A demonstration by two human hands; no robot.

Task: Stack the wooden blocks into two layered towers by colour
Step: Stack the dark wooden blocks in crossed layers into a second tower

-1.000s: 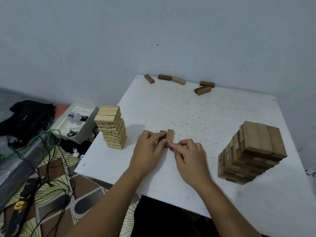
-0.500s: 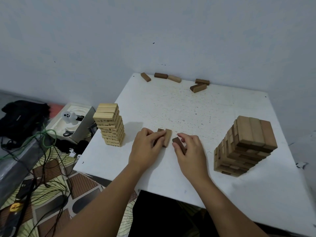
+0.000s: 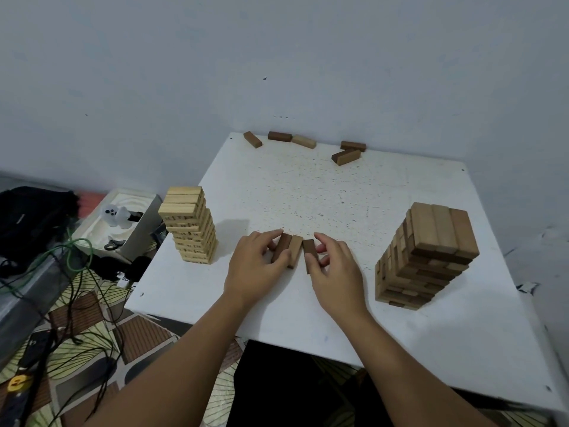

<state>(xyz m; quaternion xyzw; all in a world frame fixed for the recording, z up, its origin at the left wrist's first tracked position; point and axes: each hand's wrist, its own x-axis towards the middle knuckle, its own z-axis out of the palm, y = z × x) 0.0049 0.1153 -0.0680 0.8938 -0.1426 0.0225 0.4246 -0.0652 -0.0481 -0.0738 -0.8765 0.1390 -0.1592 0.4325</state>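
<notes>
Three blocks lay side by side at the middle of the white table [image 3: 400, 328] in front of us: a dark brown block [image 3: 282, 246], a light tan block [image 3: 295, 250] touching its right side, and a second dark block [image 3: 309, 254] just beside that one. Our left hand [image 3: 255, 266] curled its fingers and thumb round the touching pair, gripping them. Our right hand [image 3: 337, 272] pinched the second dark block between thumb and fingertips, with the block resting on the table.

To the left, near the table edge, stood the pale tower [image 3: 189, 228] of light wooden blocks. To the right stood the larger brown tower [image 3: 426, 257] (its layers mixed tan and darker pieces, leaning a little as we saw it). Both towers were well apart from our hands.

Along the far edge by the wall lay five loose blocks [image 3: 303, 141], two of them touching end to end.

On the floor to the left we saw a white box [image 3: 92, 238] holding a small white figure [image 3: 115, 215], a black bag [image 3: 30, 217], and tangled cables [image 3: 77, 291].
</notes>
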